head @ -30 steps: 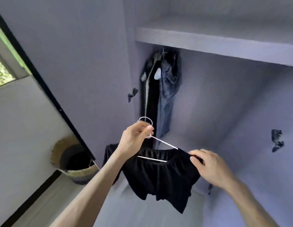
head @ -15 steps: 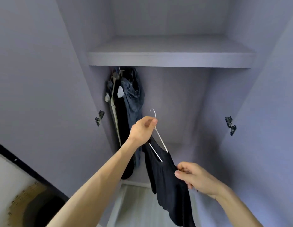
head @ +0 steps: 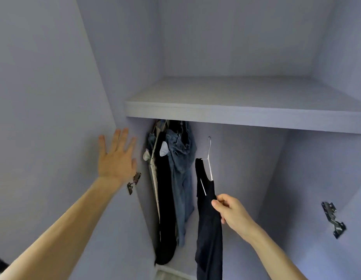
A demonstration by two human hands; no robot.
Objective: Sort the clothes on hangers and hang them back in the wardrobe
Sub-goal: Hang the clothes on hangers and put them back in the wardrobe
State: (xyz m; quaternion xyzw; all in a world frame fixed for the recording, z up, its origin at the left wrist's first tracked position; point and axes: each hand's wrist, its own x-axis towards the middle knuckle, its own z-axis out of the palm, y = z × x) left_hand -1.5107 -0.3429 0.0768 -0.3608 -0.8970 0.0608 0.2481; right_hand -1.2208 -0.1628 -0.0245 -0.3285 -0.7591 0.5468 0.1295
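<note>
Left hand (head: 117, 158) is raised, fingers spread straight, palm facing away — its bare arm reaching up from lower left. Right hand (head: 234, 215) sits lower, thumb and curled fingers pinching the black garment (head: 207, 235).

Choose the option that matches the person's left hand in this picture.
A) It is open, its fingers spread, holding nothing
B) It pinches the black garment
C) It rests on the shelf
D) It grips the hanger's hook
A: the left hand is raised with straight, spread fingers and holds nothing, while the right hand pinches the black garment on its wire hanger.
</note>
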